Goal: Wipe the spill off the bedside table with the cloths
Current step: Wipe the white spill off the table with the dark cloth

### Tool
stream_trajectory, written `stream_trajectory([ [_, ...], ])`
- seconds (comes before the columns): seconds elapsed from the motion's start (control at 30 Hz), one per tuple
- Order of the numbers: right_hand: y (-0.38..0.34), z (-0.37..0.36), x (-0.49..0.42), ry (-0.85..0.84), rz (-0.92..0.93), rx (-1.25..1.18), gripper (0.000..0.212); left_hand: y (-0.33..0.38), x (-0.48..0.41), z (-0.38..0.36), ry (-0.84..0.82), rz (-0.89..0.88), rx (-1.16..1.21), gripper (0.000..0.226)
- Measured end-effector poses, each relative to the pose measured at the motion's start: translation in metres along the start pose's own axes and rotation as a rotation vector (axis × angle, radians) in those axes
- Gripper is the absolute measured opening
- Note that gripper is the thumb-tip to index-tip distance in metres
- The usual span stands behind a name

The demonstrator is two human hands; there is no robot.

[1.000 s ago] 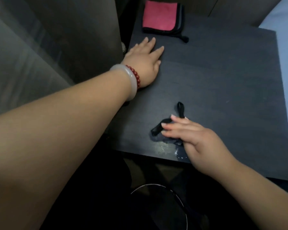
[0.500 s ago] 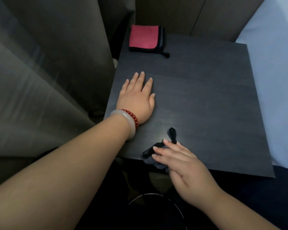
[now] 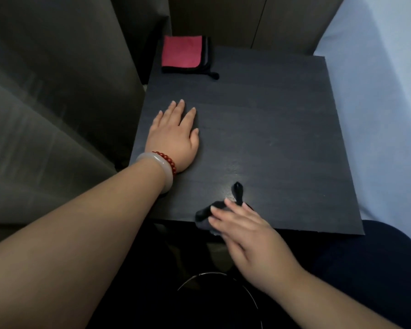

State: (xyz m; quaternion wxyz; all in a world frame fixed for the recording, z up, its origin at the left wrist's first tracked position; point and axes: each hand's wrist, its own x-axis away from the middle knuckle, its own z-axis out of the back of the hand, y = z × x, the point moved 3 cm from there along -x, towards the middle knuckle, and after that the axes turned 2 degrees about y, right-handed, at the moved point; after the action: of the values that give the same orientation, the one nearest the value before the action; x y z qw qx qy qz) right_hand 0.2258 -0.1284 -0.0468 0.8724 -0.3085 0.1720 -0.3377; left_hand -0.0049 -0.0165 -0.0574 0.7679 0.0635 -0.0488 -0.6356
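The dark bedside table (image 3: 282,129) fills the middle of the view. My right hand (image 3: 252,238) presses a dark grey cloth (image 3: 205,216) at the table's front edge; the cloth's black loop (image 3: 238,192) sticks out beyond my fingers. My left hand (image 3: 176,136) lies flat, palm down, on the table's left side, holding nothing. A folded stack of cloths with a red one on top (image 3: 184,52) sits at the back left corner. I see no clear spill on the tabletop; a faint sheen shows near the dark cloth.
Grey curtains (image 3: 57,115) hang close on the left. A bed with a pale blue sheet (image 3: 377,103) borders the table on the right. Below the front edge is a dark round bin with a thin metal rim (image 3: 214,275). A wooden wall panel stands behind.
My right hand has drawn the dark cloth back to the table's front edge, partly over it. My left hand has slid nearer along the left side, away from the red cloth.
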Motion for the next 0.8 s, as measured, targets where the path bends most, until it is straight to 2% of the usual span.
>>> stream_trajectory([
  [0.07,0.013,0.013,0.012,-0.027,0.038,0.028,0.035,0.000,0.000,0.000,0.000,-0.002,0.006,0.056],
  [0.2,0.032,0.037,0.016,0.101,-0.150,0.001,0.033,0.000,0.000,0.000,0.006,-0.002,0.011,0.056],
  [0.23,0.027,0.032,0.011,0.118,-0.149,0.004,0.033,-0.001,0.000,0.000,0.011,-0.002,0.011,0.056],
  [0.37,-0.006,-0.011,-0.012,0.027,0.042,-0.010,0.036,-0.001,0.000,-0.001,-0.004,-0.002,0.002,0.056],
  [0.47,-0.008,-0.011,-0.018,-0.022,0.095,-0.029,0.035,-0.001,0.000,0.000,-0.010,-0.007,0.004,0.056],
  [0.53,0.010,0.006,-0.012,0.008,0.057,-0.048,0.033,-0.001,-0.001,0.000,-0.009,-0.012,0.013,0.056],
  [0.63,0.046,0.045,-0.004,0.174,-0.144,-0.053,0.032,-0.001,-0.001,0.000,0.001,-0.011,0.017,0.056],
  [0.7,0.057,0.057,-0.013,0.227,-0.217,-0.051,0.033,-0.001,-0.001,0.000,0.003,-0.007,0.023,0.056],
  [0.8,0.051,0.050,-0.048,0.087,-0.126,-0.078,0.039,0.000,-0.001,0.001,-0.009,-0.010,0.036,0.056],
])
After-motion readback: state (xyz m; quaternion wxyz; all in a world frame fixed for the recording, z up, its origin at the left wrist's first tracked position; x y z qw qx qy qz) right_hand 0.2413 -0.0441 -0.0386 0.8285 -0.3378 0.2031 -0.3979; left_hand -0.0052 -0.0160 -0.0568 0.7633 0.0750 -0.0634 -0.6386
